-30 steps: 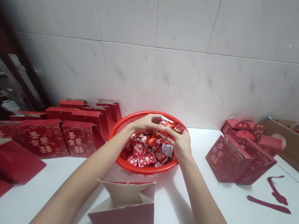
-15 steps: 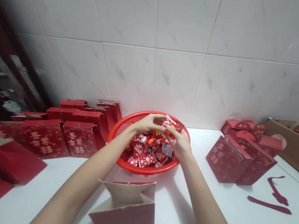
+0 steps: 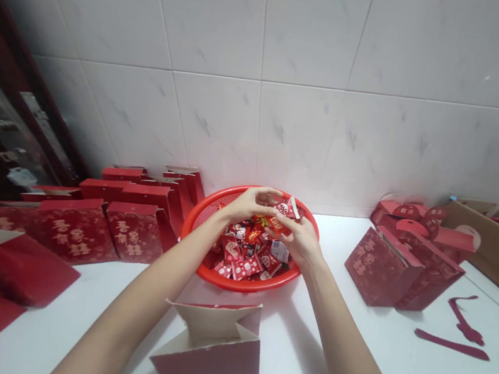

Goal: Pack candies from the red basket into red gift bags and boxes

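A red plastic basket, oval with perforated sides, holds a heap of small wrapped candies. Over its back right part, my right hand is closed on a few red candies, one with a white wrapper end sticking up. My left hand meets it from the left, its bent fingers closed at the edge of the same candies. Its fingertips are partly hidden. Nearer to me, between my forearms, an open dark red paper gift box stands with its pale inside showing and a handle slot in its front.
Several red gift boxes with printed characters stand at left, with larger red box panels in front. More red boxes stand at right, beside two flat red strips and a cardboard carton. A tiled wall rises behind.
The candies between my hands have turned, so a white wrapper end now points up at the right. My hands stay over the basket. The view has shifted very slightly.
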Action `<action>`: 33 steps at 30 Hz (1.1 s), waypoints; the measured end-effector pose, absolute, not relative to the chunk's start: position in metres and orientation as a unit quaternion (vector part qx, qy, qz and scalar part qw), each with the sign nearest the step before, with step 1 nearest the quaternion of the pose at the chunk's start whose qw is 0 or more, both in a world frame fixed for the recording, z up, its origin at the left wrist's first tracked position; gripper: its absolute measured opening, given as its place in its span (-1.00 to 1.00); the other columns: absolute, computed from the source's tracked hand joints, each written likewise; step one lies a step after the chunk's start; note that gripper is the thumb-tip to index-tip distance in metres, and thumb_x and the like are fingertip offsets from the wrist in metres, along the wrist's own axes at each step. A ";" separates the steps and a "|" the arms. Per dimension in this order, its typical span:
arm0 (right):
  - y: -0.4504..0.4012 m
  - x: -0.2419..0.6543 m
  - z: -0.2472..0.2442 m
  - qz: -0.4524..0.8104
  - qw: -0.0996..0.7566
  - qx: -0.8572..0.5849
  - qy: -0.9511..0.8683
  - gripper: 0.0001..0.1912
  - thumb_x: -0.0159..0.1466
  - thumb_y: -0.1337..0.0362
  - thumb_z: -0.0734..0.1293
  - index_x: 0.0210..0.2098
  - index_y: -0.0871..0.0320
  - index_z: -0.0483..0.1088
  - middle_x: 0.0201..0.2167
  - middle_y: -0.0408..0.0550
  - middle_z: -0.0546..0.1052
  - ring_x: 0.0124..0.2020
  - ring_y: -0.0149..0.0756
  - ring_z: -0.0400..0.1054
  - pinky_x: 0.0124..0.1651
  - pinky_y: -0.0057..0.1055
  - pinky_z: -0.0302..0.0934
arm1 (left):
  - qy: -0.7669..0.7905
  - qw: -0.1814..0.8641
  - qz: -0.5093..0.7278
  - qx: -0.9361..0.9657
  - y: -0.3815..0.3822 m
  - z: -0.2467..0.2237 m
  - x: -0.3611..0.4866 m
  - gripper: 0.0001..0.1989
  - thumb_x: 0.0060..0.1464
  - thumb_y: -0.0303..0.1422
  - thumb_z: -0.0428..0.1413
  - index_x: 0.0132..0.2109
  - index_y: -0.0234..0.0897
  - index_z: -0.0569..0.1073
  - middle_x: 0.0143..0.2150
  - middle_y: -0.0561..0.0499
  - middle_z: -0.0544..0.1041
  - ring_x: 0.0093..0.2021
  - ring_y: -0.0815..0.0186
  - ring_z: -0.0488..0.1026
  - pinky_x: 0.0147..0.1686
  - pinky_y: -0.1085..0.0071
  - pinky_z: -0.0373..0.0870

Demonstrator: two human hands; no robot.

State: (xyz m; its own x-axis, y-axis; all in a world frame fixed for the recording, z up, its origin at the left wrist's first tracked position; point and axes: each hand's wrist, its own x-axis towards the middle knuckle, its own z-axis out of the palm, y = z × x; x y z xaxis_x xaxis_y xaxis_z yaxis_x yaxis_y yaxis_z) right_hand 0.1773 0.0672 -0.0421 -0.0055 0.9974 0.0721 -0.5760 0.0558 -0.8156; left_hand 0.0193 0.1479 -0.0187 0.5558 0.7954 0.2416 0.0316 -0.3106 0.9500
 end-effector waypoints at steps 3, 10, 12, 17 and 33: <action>0.065 0.178 -0.041 0.619 0.636 -0.287 -0.362 -0.56 -0.23 0.38 0.65 -0.35 0.13 0.53 -0.37 -0.15 0.61 -0.30 -0.31 0.51 -0.21 -0.33 0.53 | 0.291 0.512 0.378 0.714 0.148 -0.019 0.020 -0.41 -0.24 -0.28 0.47 0.00 -0.31 0.55 -0.16 -0.06 0.62 -0.15 0.23 0.54 -0.06 0.25 0.44; 0.066 0.177 -0.042 0.611 0.652 -0.290 -0.342 -0.57 -0.17 0.44 0.60 -0.30 0.13 0.51 -0.35 -0.16 0.59 -0.31 -0.31 0.51 -0.23 -0.33 0.54 | 0.291 0.515 0.376 0.713 0.143 -0.014 0.022 -0.48 -0.19 -0.19 0.44 -0.09 -0.35 0.57 -0.15 -0.09 0.64 -0.12 0.20 0.53 -0.01 0.22 0.39; 0.067 0.177 -0.043 0.607 0.655 -0.297 -0.340 -0.57 -0.15 0.44 0.58 -0.29 0.13 0.49 -0.34 -0.15 0.59 -0.30 -0.30 0.52 -0.22 -0.33 0.54 | 0.295 0.515 0.376 0.711 0.141 -0.013 0.023 -0.49 -0.20 -0.16 0.44 -0.12 -0.35 0.58 -0.16 -0.09 0.64 -0.14 0.21 0.52 -0.04 0.24 0.39; 0.068 0.176 -0.044 0.594 0.662 -0.303 -0.343 -0.62 -0.12 0.43 0.56 -0.29 0.13 0.50 -0.34 -0.14 0.60 -0.31 -0.30 0.51 -0.26 -0.36 0.53 | 0.326 0.493 0.366 0.719 0.140 -0.012 0.021 -0.53 -0.22 -0.11 0.43 -0.23 -0.35 0.57 -0.29 -0.01 0.60 -0.28 0.29 0.48 -0.23 0.36 0.37; 0.072 0.178 -0.044 0.577 0.671 -0.304 -0.353 -0.68 -0.14 0.38 0.55 -0.37 0.17 0.47 -0.39 -0.09 0.63 -0.34 -0.26 0.53 -0.30 -0.37 0.49 | 0.279 0.443 0.351 0.776 0.025 0.044 -0.071 -0.60 0.02 0.05 0.26 -0.46 -0.20 0.61 0.12 -0.10 0.58 0.13 0.01 0.47 0.21 0.07 0.32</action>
